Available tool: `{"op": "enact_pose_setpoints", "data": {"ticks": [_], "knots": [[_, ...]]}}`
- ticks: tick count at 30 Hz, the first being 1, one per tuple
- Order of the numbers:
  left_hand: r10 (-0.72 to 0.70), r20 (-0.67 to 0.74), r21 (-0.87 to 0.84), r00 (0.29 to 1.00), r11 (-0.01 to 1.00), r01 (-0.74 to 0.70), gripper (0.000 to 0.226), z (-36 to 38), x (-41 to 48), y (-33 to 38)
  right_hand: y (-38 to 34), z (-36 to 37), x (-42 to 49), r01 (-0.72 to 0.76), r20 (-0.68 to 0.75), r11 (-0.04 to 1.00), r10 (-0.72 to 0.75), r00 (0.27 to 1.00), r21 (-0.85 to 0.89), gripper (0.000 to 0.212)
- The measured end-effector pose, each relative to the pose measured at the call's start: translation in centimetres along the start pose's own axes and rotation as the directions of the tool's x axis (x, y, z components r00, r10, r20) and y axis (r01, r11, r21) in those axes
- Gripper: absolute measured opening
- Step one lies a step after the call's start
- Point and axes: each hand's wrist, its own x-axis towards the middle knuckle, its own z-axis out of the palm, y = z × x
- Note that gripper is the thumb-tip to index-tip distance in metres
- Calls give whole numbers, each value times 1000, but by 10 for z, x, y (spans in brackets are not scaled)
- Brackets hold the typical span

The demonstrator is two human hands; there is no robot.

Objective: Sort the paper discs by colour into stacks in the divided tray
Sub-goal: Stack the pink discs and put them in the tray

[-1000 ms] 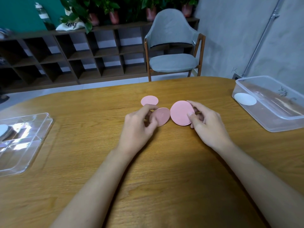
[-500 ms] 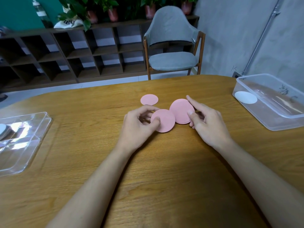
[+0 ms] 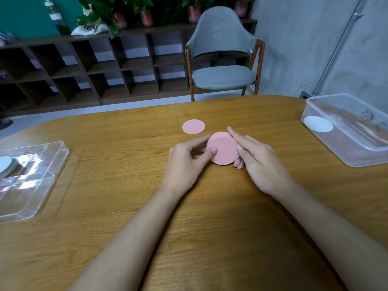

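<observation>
Pink stack (image 3: pixel 224 152), mid-surface: the disc held beside it a moment ago is now laid on top. Left hand (image 3: pixel 186 162) and right hand (image 3: pixel 259 162) both pinch it. Loose pink disc (image 3: pixel 193 126) at 11 o'clock; divided tray (image 3: pixel 61 158), 9 o'clock, likely next.

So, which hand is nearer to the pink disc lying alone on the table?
Left. The left hand pinches the pink stack just short of the lone pink disc, on the person's side; the right hand grips the stack's other edge, farther to the disc's right.
</observation>
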Motion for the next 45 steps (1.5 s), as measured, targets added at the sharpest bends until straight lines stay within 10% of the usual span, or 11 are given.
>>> {"op": "enact_pose_setpoints", "data": {"ticks": [13, 18, 29, 40, 45], "knots": [[221, -16, 275, 975, 939, -208, 42, 12, -4, 2, 3, 1, -1, -9, -9, 989, 8, 1000, -151, 53], [167, 5, 174, 986, 971, -165, 32, -4, 8, 1, 8, -7, 2, -3, -22, 991, 0, 1000, -137, 42], [-58, 122, 506, 991, 862, -12, 71, -13, 78, -36, 14, -7, 4, -37, -57, 994, 31, 998, -106, 47], [325, 113, 607, 939, 725, -324, 26, -18, 45, -40, 16, -7, 4, -12, -67, 994, 5, 998, -104, 45], [330, 13, 434, 944, 848, -303, 11, -31, 21, -35, 18, -5, 6, -8, -94, 997, 1, 996, -78, 44]]}}
